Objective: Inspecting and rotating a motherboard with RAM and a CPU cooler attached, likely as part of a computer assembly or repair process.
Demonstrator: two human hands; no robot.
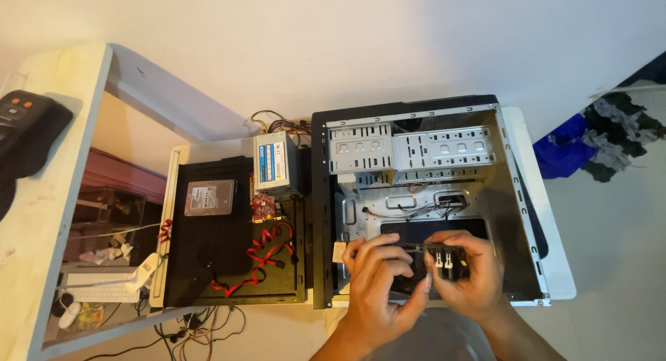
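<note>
both hands pinching a small black rectangular part with pale connectors (pixel 444 260) over the open black-and-grey metal computer case (pixel 517 194): left hand (pixel 378 278) curled on its near edge, right hand (pixel 472 278) gripping its far end. further left, red flat cables (pixel 260 257), silver hard drive (pixel 209 197), grey boxy power supply (pixel 275 163).

A white rectangular label with blue bands is showing on the grey power supply (pixel 275 163) beside the open case. Left of it, a pale label with a red edge is covering the hard drive (pixel 209 197) lying on the black panel.
</note>
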